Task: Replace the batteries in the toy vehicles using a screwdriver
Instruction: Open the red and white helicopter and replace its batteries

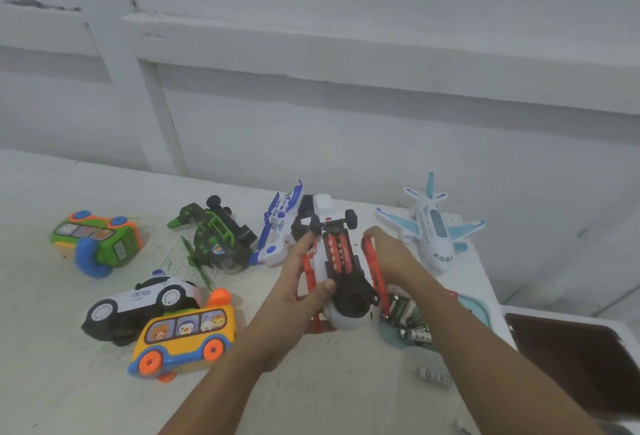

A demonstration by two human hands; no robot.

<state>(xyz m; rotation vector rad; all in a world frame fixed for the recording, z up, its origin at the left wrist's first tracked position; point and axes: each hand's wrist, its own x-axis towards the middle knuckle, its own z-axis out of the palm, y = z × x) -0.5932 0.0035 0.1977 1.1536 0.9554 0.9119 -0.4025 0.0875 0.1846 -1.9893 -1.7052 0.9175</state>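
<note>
In the head view, my left hand (298,292) grips the white plastic toy vehicle (346,320), thumb curled over its rounded nose, and holds it belly-up above the white table (311,396). My right hand (391,254) curls round the vehicle's red wing on the other side. Two red cylindrical batteries (339,251) lie side by side in its open compartment. Just beside it, under my right forearm, sits a teal plastic tray (481,310) of loose batteries. A yellow plastic toy bus (187,334) stands to my left.
</note>
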